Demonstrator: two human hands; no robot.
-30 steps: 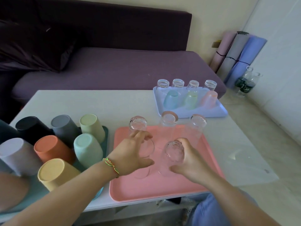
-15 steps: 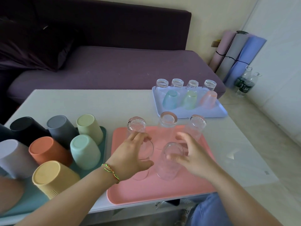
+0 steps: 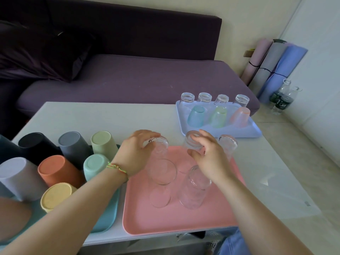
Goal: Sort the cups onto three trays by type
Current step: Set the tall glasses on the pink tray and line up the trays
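Left hand (image 3: 136, 155) round upturned clear glass (image 3: 160, 146), right hand (image 3: 211, 160) round second glass (image 3: 190, 145), on pink tray (image 3: 184, 223).

On the pink tray (image 3: 174, 223), the upturned left rear glass (image 3: 160, 149) is gripped at its top by the left hand (image 3: 135, 155), and the middle rear glass (image 3: 191, 144) by the right hand (image 3: 211, 159). The front left glass (image 3: 161, 174) and the front right glass (image 3: 196, 190) are seen nearer on the same tray.
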